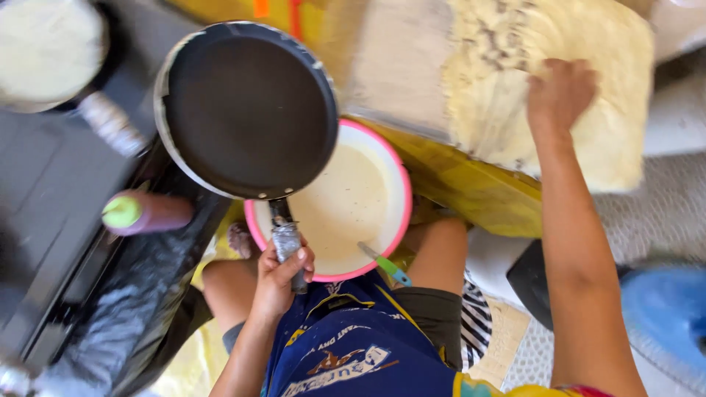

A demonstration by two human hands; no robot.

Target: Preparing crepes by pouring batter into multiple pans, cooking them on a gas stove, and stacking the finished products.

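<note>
My left hand [281,273] grips the wrapped handle of a black frying pan [246,110], held in the air over a pink-rimmed bowl [403,192] of pale batter. The pan's surface looks bare. My right hand [560,92] reaches out to the far right and rests, fingers down, on a stack of thin pale yellow crepes [581,88] lying on a board. A green and blue handled utensil [386,265] leans in the bowl by my knee.
A black stove top [51,191] fills the left side, with another pan [44,51] holding a pale round crepe at the top left. A purple bottle with a green cap [143,213] lies by the stove. A yellow surface [478,191] sits under the board. A blue fan [665,316] stands at the lower right.
</note>
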